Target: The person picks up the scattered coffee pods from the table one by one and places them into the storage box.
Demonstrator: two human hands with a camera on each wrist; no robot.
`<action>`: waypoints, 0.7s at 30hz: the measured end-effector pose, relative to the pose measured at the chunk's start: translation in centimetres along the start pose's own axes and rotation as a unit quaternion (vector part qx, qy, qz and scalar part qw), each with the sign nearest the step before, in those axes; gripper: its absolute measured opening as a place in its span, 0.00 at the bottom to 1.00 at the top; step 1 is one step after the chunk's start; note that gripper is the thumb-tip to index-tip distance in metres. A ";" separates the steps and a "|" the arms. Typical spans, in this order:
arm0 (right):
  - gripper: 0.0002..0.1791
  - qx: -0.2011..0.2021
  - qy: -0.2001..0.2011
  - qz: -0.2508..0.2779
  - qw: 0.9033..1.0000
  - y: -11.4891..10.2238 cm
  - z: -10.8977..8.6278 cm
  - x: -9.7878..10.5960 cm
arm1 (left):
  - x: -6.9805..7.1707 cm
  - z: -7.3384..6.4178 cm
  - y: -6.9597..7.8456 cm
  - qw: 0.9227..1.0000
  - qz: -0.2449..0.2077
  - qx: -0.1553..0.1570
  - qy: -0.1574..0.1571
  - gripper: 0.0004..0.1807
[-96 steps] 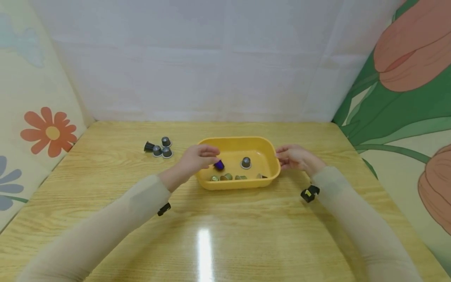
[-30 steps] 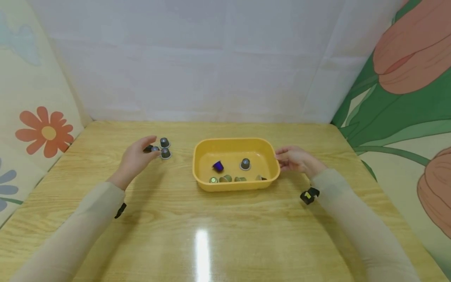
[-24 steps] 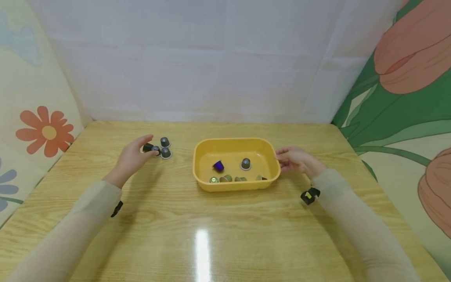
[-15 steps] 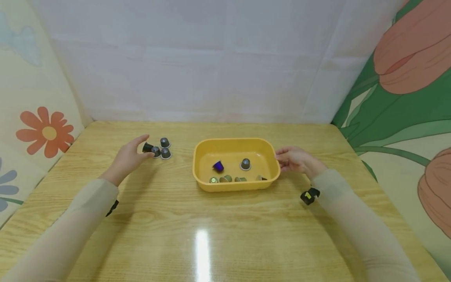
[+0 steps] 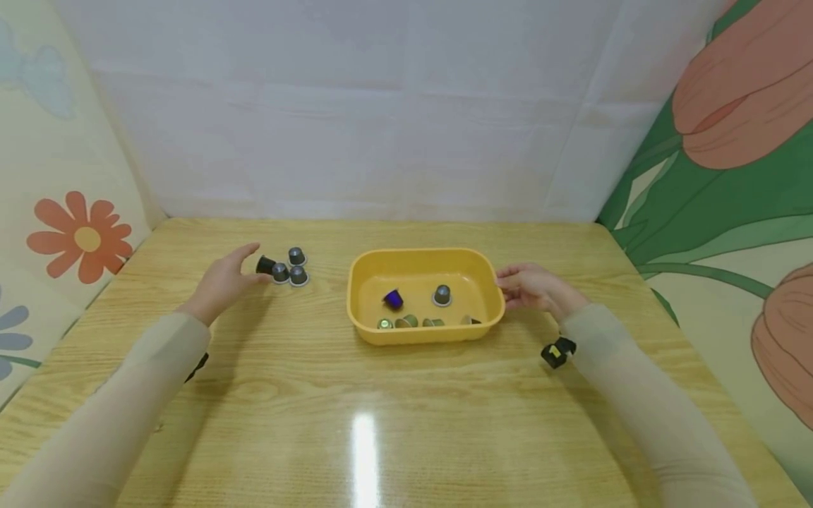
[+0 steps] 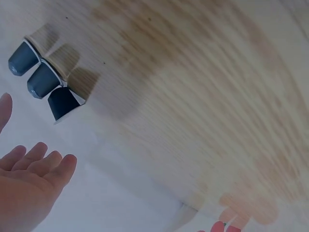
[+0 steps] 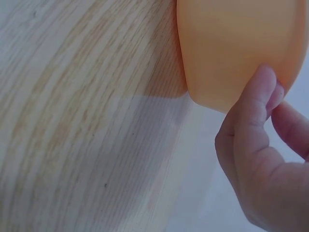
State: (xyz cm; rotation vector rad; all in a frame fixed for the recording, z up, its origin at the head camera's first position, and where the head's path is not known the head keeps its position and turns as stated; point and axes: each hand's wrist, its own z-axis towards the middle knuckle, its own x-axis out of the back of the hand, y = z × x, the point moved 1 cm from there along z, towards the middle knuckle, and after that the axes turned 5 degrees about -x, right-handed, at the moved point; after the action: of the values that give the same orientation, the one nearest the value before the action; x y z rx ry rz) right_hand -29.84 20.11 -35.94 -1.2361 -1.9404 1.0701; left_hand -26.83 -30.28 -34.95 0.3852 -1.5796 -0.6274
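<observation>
Beside a small cluster of coffee capsules on the left of the table, my left hand (image 5: 222,284) holds nothing, its thumb and forefinger spread. A black capsule (image 5: 265,265) lies on its side closest to that hand; dark grey capsules (image 5: 298,276) stand rim-down next to it. The left wrist view shows the loosely bent fingers (image 6: 36,162) apart from the capsules (image 6: 44,79). At the right end of a yellow plastic bin (image 5: 416,336), my right hand (image 5: 530,286) grips the rim, fingertips against the outer wall (image 7: 231,43).
Inside the bin are a purple capsule (image 5: 394,300), a grey capsule (image 5: 442,295) and several greenish ones (image 5: 406,322) along the near wall. A white sheet (image 5: 381,141) hangs behind the wooden table (image 5: 305,409), with flower-printed panels at both sides.
From above the bin, beside the purple capsule, my left hand has moved left to the table cluster, then drawn slightly further left with fingers spread. My right hand stays at the bin.
</observation>
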 end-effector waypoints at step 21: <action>0.21 -0.002 0.008 0.005 1.000 0.1 0.3 0.2 | 0.0 1.7 -1.3 0.998 0.059 0.002 -0.028 0.41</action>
State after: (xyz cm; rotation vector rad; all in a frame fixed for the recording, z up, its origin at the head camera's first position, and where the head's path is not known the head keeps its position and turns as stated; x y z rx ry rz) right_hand -30.09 20.20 -36.18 -1.2528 -1.9282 1.0589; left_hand -28.64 -31.08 -35.76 0.2781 -1.6443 -0.5481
